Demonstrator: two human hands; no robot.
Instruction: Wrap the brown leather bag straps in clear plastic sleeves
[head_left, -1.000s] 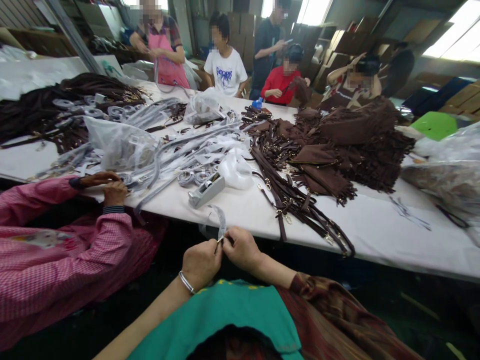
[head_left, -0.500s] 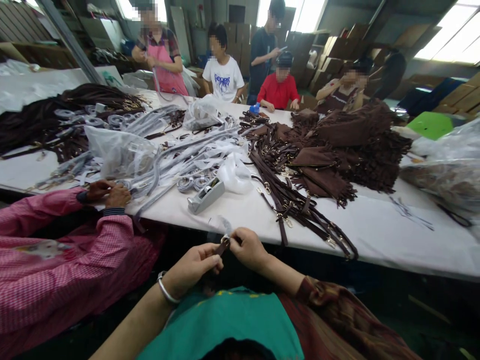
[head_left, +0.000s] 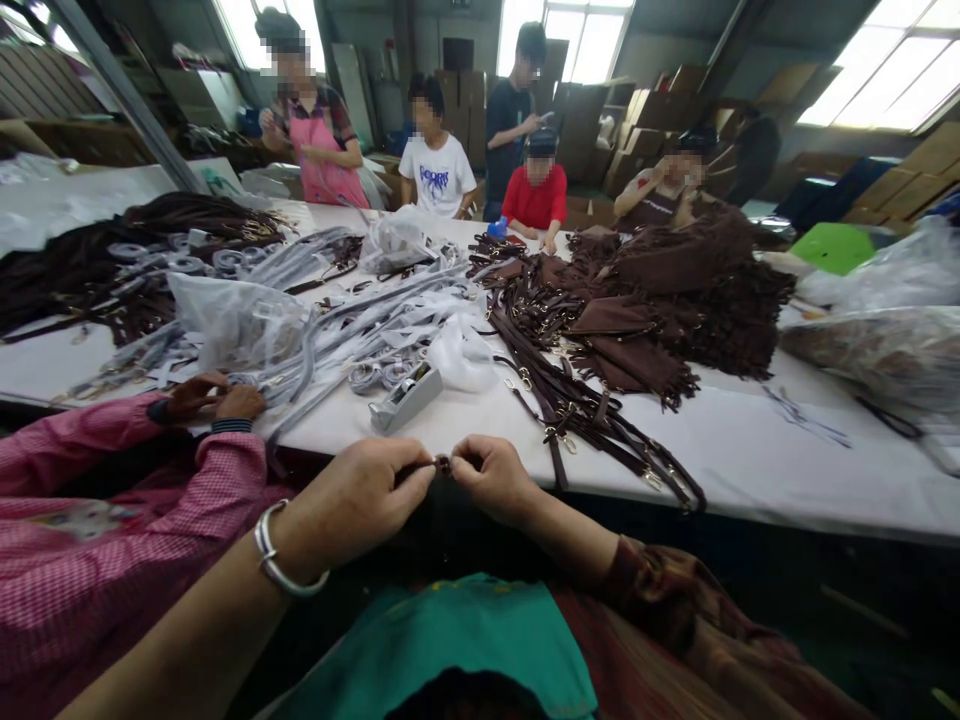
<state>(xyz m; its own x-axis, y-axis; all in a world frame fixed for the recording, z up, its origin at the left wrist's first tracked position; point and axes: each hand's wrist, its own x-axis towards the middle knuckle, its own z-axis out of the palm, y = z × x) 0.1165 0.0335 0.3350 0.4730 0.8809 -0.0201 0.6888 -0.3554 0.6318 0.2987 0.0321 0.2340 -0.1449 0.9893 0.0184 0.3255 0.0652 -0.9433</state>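
Observation:
Just off the table's front edge, both my hands meet at a small piece of brown strap (head_left: 443, 464), mostly hidden by the fingertips. My left hand (head_left: 358, 503), a silver bangle on its wrist, is closed in a pinch on one side of it. The thumb and fingers of my right hand (head_left: 493, 482) pinch its other side. Beyond them, a grey tape dispenser (head_left: 406, 402) stands on the table. Brown straps with gold-coloured clasps (head_left: 592, 420) lie in a bundle to the right of my hands.
Grey wrapped straps (head_left: 352, 330) and a clear plastic bag (head_left: 240, 325) cover the left middle of the white table (head_left: 757, 450). Brown fringed pouches (head_left: 675, 290) are piled at right. A co-worker's hands (head_left: 214, 398) work at my left; several people are across the table.
My left hand has risen and moved nearer the right one, its back now turned up. The strap piece is now mostly covered by my fingertips. The view has shifted slightly.

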